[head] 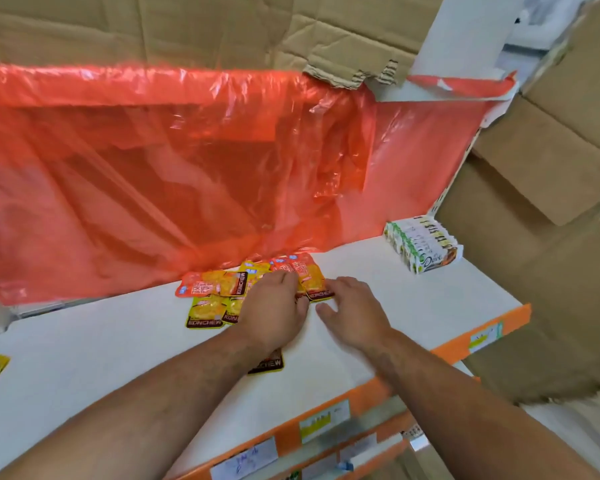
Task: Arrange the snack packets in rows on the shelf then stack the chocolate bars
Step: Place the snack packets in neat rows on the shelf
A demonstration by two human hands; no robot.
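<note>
Head view: packets partly laid out on the white shelf [413, 306], chocolate not yet begun.
The left hand [274, 306] lies flat, fingers pressing on the small yellow and orange foil snack packets [219, 289], which sit in a loose, overlapping cluster near the translucent red plastic sheet [153, 168]. The right hand [354, 313] rests beside them, fingers spread and holding nothing. One stray packet [267, 365] lies under the left wrist. The white-wrapped chocolate bars [423, 247] stand well apart at the shelf's right end, so straight rows and the stacking both appear left to do.
</note>
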